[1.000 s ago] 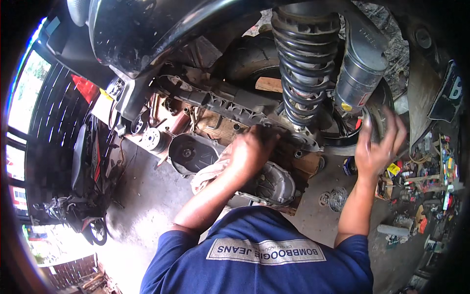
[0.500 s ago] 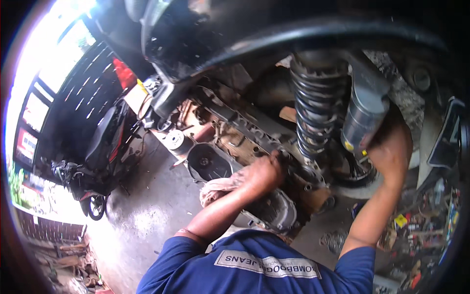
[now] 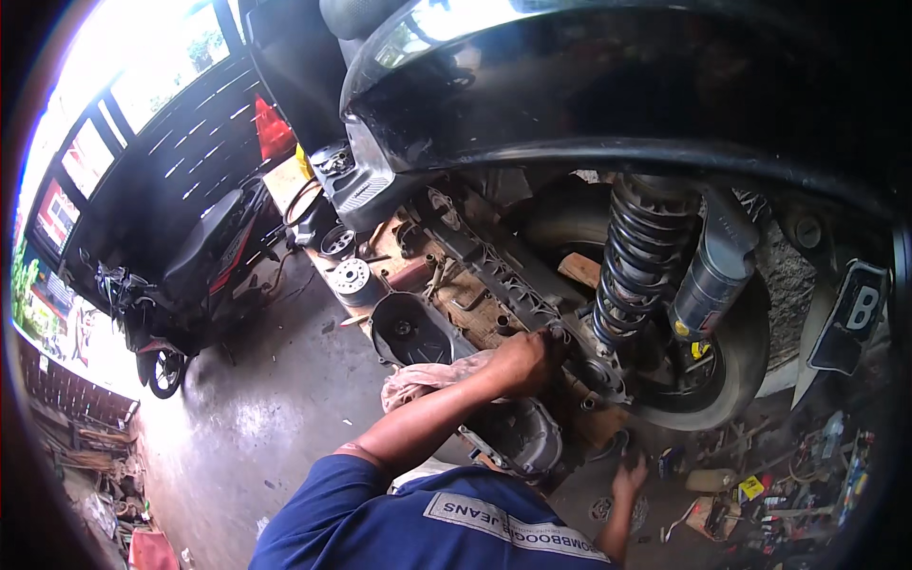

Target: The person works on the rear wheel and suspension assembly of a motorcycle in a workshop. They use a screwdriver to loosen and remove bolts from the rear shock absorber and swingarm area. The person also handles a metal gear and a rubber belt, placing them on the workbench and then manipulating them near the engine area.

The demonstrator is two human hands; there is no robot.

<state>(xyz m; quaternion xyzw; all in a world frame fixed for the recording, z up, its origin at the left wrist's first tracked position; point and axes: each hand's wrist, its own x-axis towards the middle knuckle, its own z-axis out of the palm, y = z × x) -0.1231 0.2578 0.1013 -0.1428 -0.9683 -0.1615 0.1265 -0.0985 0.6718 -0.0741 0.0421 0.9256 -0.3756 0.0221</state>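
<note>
My left hand (image 3: 528, 363) is closed at the rear end of the scooter's long engine casing (image 3: 503, 285). Its fingertips touch the metal there, and whatever they grip is hidden. A pinkish rag (image 3: 418, 380) hangs by the left forearm, over the edge between a dark round-ended cover (image 3: 408, 328) and a grey open cover (image 3: 522, 437). Low on the right, my right hand (image 3: 627, 478) is held above the floor with its fingers apart. Nothing shows clearly in it. Close by lies a round metal part (image 3: 603, 510), partly behind the arm.
A coil-spring shock absorber (image 3: 646, 256) with a grey canister (image 3: 708, 290) stands before the rear wheel (image 3: 750, 370). Overhead spans the black bodywork (image 3: 617, 104). Tools and bottles (image 3: 807, 475) clutter the floor at right. Another motorcycle (image 3: 190, 275) is parked at left.
My right hand has come down from the canister and wheel toward the floor. My left hand stays at the engine casing. The view has shifted, showing more of the wheel.
</note>
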